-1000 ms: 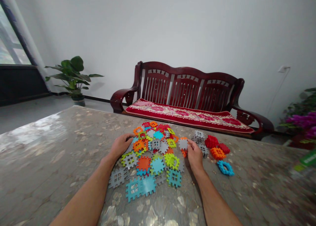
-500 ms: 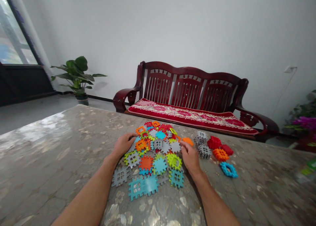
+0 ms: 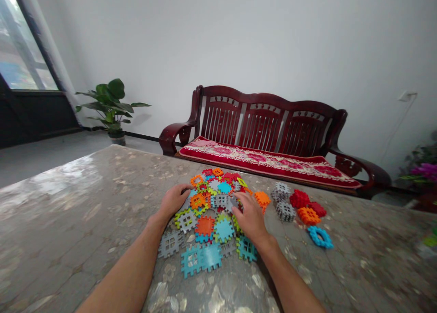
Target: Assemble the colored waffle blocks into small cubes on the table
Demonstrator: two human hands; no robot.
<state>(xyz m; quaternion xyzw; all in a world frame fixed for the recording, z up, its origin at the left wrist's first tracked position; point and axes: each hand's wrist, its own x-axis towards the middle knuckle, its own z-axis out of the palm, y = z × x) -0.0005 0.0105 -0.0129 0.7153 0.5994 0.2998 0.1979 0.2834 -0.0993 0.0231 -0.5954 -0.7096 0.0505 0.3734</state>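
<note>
Your left hand is resting on the left edge of the tile pile, in the middle of the frame, fingers loose, gripping nothing. Your right hand is lying on the pile, fingers spread flat, gripping nothing. Sorted stacks are sitting further right.

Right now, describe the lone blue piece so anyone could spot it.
On the marbled table, look right of the right hand to the small grey, red and orange stacks. Just nearer the camera lies the blue ring piece, alone and flat, the only blue there.
</note>
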